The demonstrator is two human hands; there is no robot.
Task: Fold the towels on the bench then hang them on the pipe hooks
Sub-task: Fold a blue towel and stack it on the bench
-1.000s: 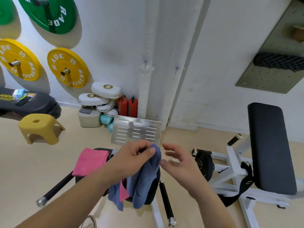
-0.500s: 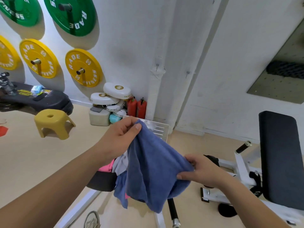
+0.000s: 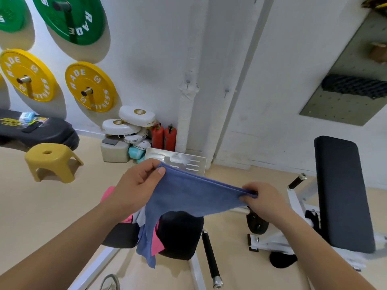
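Since the earlier frame, the right hand (image 3: 266, 199) has drawn its corner out to the side. The one blue towel (image 3: 194, 195), bunched before, is now stretched in a taut doubled edge between two hands. The left hand (image 3: 138, 185) pinches the upper left corner between thumb and curled fingers. The right hand pinches the opposite corner, lower and to the right. The rest of the towel sags, and a tail hangs down over the black bench pad (image 3: 180, 233).

Pink cloth (image 3: 106, 195) shows in two places on that pad, beneath the blue towel. Whether it is one towel or two cannot be told.

Behind, on the white wall, run two white vertical pipes, the left pipe (image 3: 188, 114) and the right pipe (image 3: 222, 114). Each carries one small hook, the left hook (image 3: 187, 82) and the right hook (image 3: 226, 91), and both are bare.

Two yellow weight plates (image 3: 90, 86) and two green plates (image 3: 69, 17) hang on the wall. One yellow stool (image 3: 50, 162) stands on the floor.
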